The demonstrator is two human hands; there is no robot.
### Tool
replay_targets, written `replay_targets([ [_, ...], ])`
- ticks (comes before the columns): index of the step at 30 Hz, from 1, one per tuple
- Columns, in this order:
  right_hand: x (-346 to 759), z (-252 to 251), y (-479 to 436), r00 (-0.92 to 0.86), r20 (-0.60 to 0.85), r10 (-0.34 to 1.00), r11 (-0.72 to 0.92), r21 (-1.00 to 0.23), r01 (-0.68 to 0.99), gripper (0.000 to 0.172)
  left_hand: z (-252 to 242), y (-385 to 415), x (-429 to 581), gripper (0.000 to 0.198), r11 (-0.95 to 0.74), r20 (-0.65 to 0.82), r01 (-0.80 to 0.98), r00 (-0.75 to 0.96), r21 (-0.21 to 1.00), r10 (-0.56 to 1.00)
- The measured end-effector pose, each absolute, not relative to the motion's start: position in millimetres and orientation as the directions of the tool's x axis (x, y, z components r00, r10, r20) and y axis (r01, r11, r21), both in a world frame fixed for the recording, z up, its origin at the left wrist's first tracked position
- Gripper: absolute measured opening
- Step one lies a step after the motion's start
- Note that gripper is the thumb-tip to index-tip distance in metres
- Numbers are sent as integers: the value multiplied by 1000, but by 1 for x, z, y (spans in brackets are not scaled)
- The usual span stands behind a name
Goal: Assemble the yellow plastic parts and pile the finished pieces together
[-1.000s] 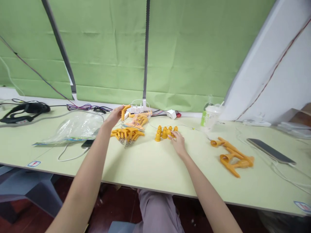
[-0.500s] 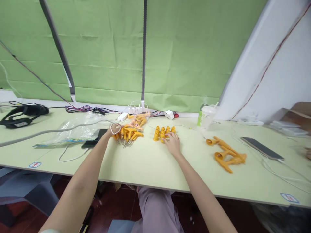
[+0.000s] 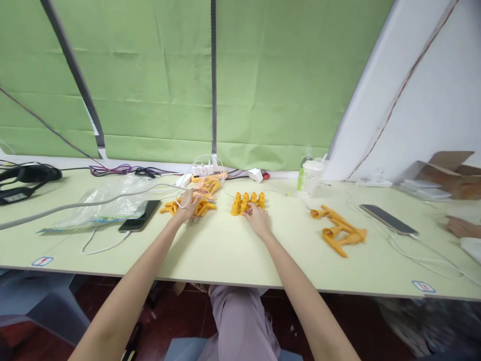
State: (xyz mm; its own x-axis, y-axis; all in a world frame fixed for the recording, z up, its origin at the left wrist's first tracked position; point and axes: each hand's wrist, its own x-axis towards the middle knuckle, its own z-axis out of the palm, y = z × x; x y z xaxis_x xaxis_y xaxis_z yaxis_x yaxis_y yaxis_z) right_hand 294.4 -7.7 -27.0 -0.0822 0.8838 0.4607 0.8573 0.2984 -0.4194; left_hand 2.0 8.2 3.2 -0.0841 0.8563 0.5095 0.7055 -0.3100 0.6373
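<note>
My left hand (image 3: 187, 206) reaches over a pile of yellow branched plastic pieces (image 3: 207, 206), its fingers slightly apart. Thin metal parts (image 3: 194, 219) show at the pile's near side, too blurred to tell their kind. The white cable loops by my left wrist. My right hand (image 3: 258, 220) is at the near side of a cluster of small yellow cone-shaped caps (image 3: 254, 197), which stand upright in rows. Its thumb and fingertips close on a front yellow cap (image 3: 244, 207), which still rests on the table.
Larger yellow handle-like parts (image 3: 340, 228) lie to the right, near a phone (image 3: 387, 219). A drink cup (image 3: 311, 176) stands behind. To the left are a clear plastic bag (image 3: 108, 200), another phone (image 3: 141, 216) and a headset (image 3: 28, 180). Another person's hand (image 3: 460, 226) appears at far right.
My left hand has moved from the pile's left edge to over its middle. My right hand stays at the caps' near side. The view has shifted right, showing another person's hand.
</note>
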Motion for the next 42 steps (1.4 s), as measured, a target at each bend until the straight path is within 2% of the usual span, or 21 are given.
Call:
replay_targets([
  [3, 296, -24, -15, -88, 451, 888, 299, -422, 856, 29, 0, 6, 42, 35, -388, 590, 728, -28, 565, 807],
  [5, 305, -19, -20, -57, 465, 883, 274, -413, 869, 27, 0, 6, 67, 31, -380, 598, 749, -26, 542, 801],
  [7, 326, -13, -24, 38, 510, 860, 192, -390, 900, 26, 0, 4, 88, 25, -334, 546, 788, -3, 517, 838],
  [9, 356, -10, -28, 170, 567, 806, 71, -378, 923, 29, -2, 3, 103, 26, -299, 433, 825, 74, 480, 898],
  [11, 390, -10, -30, 281, 609, 742, -18, -401, 916, 32, -7, 3, 114, 31, -286, 333, 844, 137, 455, 933],
  [13, 415, -14, -28, 348, 624, 700, -20, -469, 883, 37, -15, 6, 122, 54, -256, 323, 838, 102, 482, 941],
  [15, 420, -21, -22, 350, 586, 731, 48, -556, 830, 60, -23, 10, 130, 91, -250, 356, 788, 42, 563, 933],
  [17, 404, -30, -13, 292, 489, 822, 103, -632, 768, 93, -31, 18, 138, 114, -275, 371, 697, 14, 662, 929],
  [19, 378, -37, -3, 208, 371, 905, 109, -675, 730, 117, -35, 27, 147, 121, -297, 366, 608, 12, 736, 931],
  [22, 348, -40, 10, 94, 305, 948, 148, -681, 717, 131, -39, 41, 156, 120, -289, 333, 586, 35, 757, 942],
  [28, 349, -36, 38, 63, 190, 980, 84, -676, 732, 133, -38, 53, 163, 101, -236, 232, 693, 100, 681, 967],
  [33, 350, -37, 60, 26, 89, 996, 31, -579, 815, 115, -33, 64, 169, 95, -201, 194, 733, 95, 650, 976],
  [36, 348, -36, 71, 11, 62, 998, 24, -542, 840, 110, -33, 73, 173, 95, -183, 191, 750, 76, 635, 979],
  [42, 353, -40, 75, 42, 124, 991, 39, -586, 809, 124, -38, 78, 169, 107, -213, 243, 746, 71, 631, 967],
])
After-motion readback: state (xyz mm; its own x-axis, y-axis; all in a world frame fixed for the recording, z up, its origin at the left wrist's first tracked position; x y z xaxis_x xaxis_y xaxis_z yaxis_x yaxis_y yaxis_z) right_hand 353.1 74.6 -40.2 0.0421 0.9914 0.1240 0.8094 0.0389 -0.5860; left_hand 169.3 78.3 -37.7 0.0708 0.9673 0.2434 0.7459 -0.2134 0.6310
